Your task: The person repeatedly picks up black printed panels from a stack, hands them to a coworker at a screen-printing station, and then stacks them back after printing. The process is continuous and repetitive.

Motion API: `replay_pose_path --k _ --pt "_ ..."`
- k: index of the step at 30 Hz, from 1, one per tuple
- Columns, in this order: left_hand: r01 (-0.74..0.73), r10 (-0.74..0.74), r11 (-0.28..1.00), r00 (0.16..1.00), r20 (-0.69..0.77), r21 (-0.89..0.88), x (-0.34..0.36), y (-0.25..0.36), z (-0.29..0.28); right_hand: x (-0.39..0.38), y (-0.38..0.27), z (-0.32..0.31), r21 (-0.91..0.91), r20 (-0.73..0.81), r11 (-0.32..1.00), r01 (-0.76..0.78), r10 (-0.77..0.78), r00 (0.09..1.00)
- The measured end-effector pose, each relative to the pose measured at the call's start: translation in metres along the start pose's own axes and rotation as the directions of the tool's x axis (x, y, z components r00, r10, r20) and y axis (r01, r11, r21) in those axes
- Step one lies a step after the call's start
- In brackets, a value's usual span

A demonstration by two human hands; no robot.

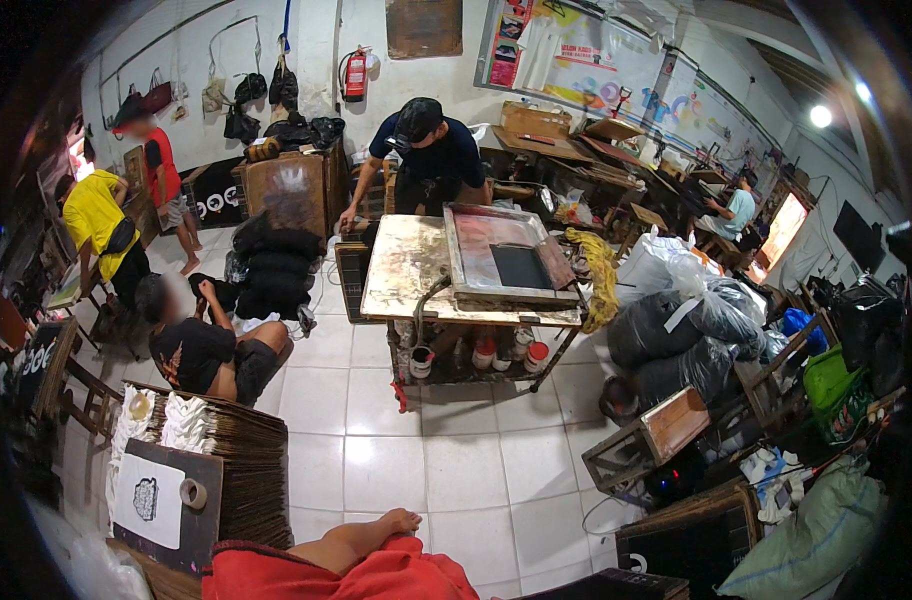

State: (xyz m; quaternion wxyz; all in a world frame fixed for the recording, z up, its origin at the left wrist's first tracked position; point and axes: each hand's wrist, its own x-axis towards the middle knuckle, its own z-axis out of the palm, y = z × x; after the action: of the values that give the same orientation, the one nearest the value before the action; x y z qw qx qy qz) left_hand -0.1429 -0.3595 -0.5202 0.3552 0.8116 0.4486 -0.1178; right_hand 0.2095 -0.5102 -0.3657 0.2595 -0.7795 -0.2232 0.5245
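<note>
My left hand [401, 521] shows small at the lower edge, at the end of a bare forearm that comes out of a red sleeve. Its fingers look bent and close together, with nothing visible in them. The hand lies just above red cloth [406, 572]. My right hand is out of the picture. To the left of my arm, a dark board [202, 520] carries a white printed sheet [148, 502] and a roll of tape [193, 492]. It rests by a tall stack of thin boards [251, 465] with white cloth [186, 424] on it.
Across the tiled floor [376, 420], a person [421, 165] leans over a stained table [401, 270] bearing a framed screen [506, 255]. Another person [201, 340] squats near black bundles [276, 265]. A stool [646, 440] and filled plastic bags [676, 320] stand right.
</note>
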Motion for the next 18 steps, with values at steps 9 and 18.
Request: replay_pose_path --k 9,18 --pt "0.029 -0.039 0.997 0.989 0.14 0.078 0.008 0.006 -0.021 0.004 0.024 0.006 -0.028 -0.026 1.0 0.0 -0.001 1.0" --pt "0.257 -0.215 0.933 0.96 0.182 -0.253 -0.053 0.025 -0.117 0.016 0.14 0.036 -0.011 -0.112 1.0 0.001 -0.003 0.994"
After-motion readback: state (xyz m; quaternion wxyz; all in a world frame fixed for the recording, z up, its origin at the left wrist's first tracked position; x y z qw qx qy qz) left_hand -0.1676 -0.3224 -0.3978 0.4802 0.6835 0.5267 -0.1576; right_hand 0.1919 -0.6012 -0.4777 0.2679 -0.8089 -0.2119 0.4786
